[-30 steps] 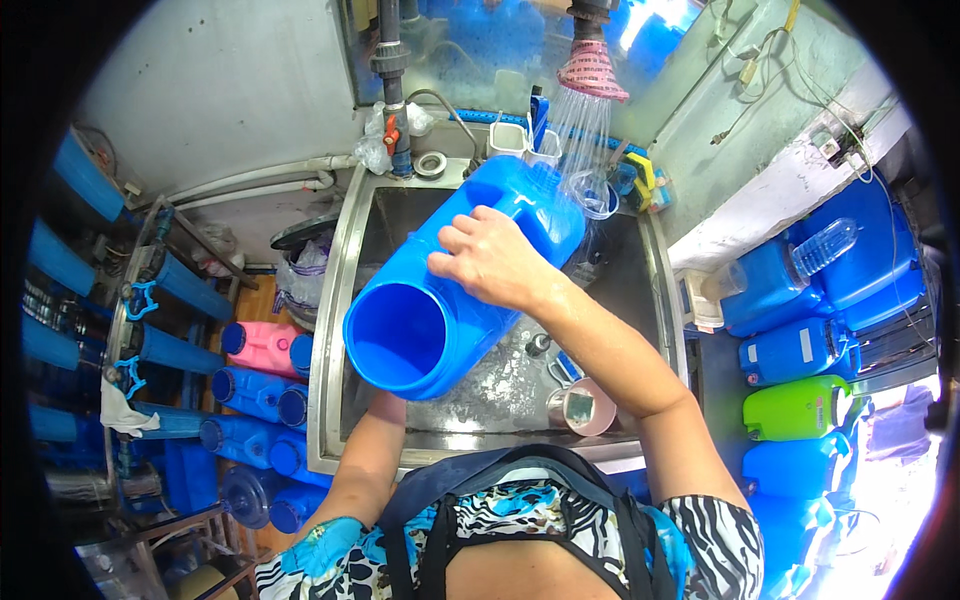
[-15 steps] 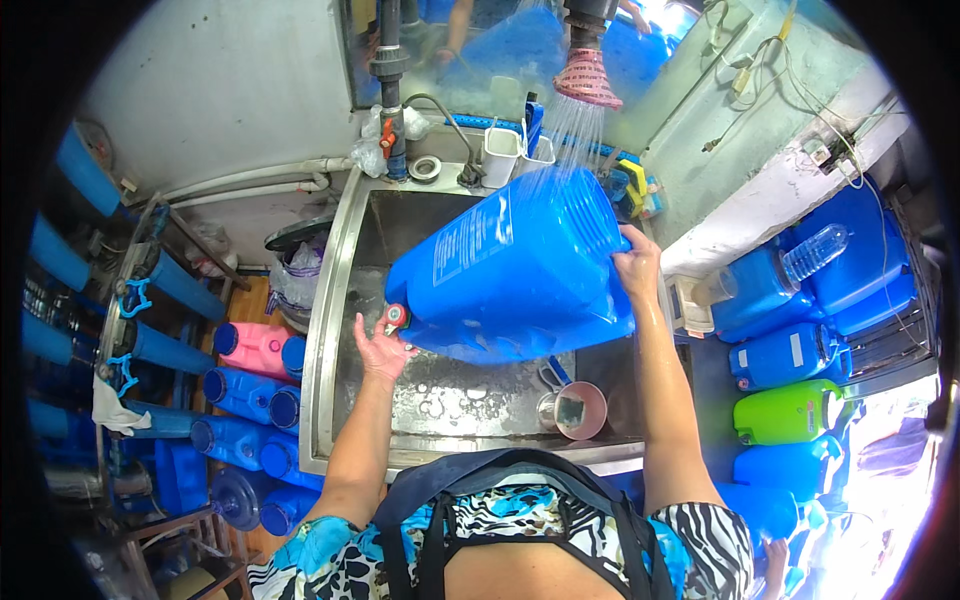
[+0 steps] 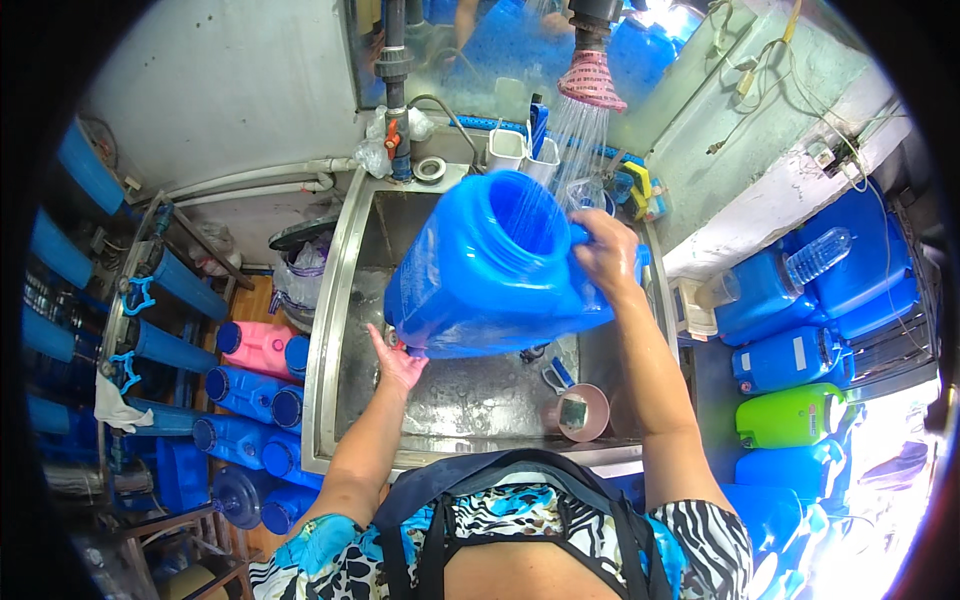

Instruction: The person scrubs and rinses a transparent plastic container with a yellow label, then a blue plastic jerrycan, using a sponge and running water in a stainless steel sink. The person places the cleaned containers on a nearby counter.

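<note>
A large blue water container [image 3: 470, 300] is tilted over the steel sink, its wide uncapped mouth turned up towards me. My right hand [image 3: 607, 248] is closed round its handle beside the mouth. Low on the left, my left hand [image 3: 398, 366] bears the container's bottom corner, thumb spread out and the other fingertips partly hidden under it. Water streams down from a shower head [image 3: 590, 82] wrapped in pink tape, falling at the container's mouth. In the sink [image 3: 450, 405], below the container, lie a pink dipper [image 3: 583, 412] and a blue-and-white brush-like thing [image 3: 557, 375].
White holders [image 3: 506, 150] and a yellow-handled tool [image 3: 640, 188] stand at the sink's back edge, near a pipe with an orange valve [image 3: 393, 133]. Blue containers [image 3: 240, 395] and a pink one [image 3: 262, 346] line the left; more, including a green one [image 3: 785, 415], line the right.
The container's mouth has swung left and towards me, so its inside now shows. My right hand moved left with the handle; my left hand shifted slightly right and down along the bottom.
</note>
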A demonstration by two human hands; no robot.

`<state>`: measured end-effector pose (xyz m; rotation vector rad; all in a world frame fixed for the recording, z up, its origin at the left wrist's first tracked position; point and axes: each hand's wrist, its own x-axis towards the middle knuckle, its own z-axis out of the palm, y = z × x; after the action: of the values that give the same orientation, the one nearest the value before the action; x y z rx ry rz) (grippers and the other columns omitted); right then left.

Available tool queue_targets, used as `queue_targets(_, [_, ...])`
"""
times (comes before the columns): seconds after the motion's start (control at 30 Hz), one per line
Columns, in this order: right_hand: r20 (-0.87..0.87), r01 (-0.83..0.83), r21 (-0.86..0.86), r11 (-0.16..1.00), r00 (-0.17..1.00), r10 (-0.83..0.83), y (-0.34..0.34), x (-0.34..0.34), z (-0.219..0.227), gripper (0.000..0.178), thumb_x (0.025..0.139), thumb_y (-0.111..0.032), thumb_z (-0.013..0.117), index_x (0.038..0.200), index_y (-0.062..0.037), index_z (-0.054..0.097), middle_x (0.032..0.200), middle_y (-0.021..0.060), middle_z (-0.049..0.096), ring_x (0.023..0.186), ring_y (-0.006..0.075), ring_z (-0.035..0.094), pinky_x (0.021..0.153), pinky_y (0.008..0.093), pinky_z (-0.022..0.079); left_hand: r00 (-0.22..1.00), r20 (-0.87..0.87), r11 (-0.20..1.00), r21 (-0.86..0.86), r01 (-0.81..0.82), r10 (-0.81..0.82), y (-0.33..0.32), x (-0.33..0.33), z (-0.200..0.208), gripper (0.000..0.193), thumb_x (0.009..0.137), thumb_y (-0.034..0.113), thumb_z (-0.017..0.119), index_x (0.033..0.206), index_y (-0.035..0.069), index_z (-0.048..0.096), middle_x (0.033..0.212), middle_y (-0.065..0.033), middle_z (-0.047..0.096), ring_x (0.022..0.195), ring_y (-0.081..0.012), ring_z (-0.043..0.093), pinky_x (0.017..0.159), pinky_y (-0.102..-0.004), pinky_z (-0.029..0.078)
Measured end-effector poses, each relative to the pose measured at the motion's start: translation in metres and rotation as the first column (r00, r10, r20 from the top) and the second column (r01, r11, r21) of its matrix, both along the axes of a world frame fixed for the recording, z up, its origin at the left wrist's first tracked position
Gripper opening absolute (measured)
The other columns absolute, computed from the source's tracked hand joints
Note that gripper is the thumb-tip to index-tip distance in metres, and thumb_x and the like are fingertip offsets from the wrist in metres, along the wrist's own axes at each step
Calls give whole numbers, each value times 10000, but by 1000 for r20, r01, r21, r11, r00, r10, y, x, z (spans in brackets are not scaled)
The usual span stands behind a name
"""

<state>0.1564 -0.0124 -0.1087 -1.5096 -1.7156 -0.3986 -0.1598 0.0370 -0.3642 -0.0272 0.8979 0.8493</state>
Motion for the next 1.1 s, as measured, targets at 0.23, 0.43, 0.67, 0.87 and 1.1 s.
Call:
queue_targets(0.23, [-457, 165, -276, 947, 844, -280, -46, 62, -75, 222, 745, -51, 639, 966, -34, 646, 902, 162, 675, 841, 310, 671, 737, 363, 511, 979, -22, 795, 588, -151, 203, 40, -9, 33, 641, 872, 538, 538, 1293, 62, 458, 1283, -89, 527, 1165, -255, 495, 1015, -386, 367])
queue_targets(0.43, [-392, 402, -413, 817, 732, -558, -56, 81, -176, 651, 787, -131, 639, 1360, -66, 336, 933, 253, 658, 878, 443, 637, 748, 490, 503, 947, -269, 667, 740, 88, 173, 72, -27, 103, 573, 932, 326, 533, 1374, 22, 333, 1174, -177, 578, 1096, -228, 566, 941, -339, 420])
queue_targets(0.67, [-223, 82, -892, 445, 776, -590, -99, 43, -267, 823, 883, -245, 573, 1469, -35, 35, 1097, 244, 633, 876, 440, 640, 781, 494, 512, 813, -553, 333, 813, 478, 182, 92, -17, 176, 611, 853, 264, 649, 1341, -1, 394, 979, -161, 650, 882, -165, 638, 786, -269, 480])
queue_targets(0.87, [-250, -145, -962, 233, 810, -530, -145, 14, -297, 806, 885, -245, 569, 1464, -36, 48, 1095, 240, 634, 873, 436, 640, 780, 492, 512, 718, -696, 183, 709, 681, 23, 114, 28, 219, 599, 821, 289, 697, 1305, 16, 475, 947, -143, 684, 839, -154, 641, 768, -274, 487])
queue_targets(1.1, [-337, -275, -941, 196, 744, -577, -190, 4, -298, 787, 888, -245, 565, 1457, -37, 63, 1092, 236, 635, 871, 432, 641, 779, 490, 512, 405, -907, -153, 419, 895, -115, 133, 126, 266, 617, 873, 436, 606, 1355, 70, 488, 1261, -127, 577, 1146, -219, 549, 977, -345, 422])
